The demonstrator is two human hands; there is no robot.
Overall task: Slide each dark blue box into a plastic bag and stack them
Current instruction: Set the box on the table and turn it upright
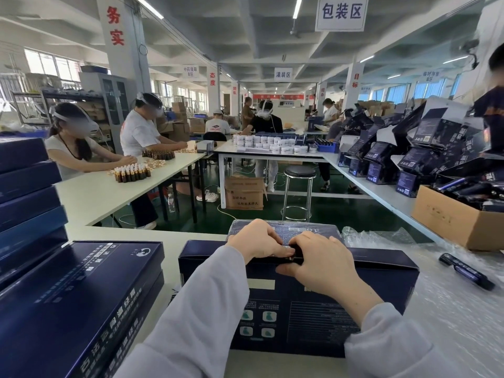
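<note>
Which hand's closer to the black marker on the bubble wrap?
Right. The right hand grips the top edge of the dark blue box, the black marker lying off to its right on the bubble wrap. The left hand grips the same edge, farther left.

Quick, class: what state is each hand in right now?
Left hand: pinching the top edge of the dark blue box.
Right hand: pinching the same edge.
</note>
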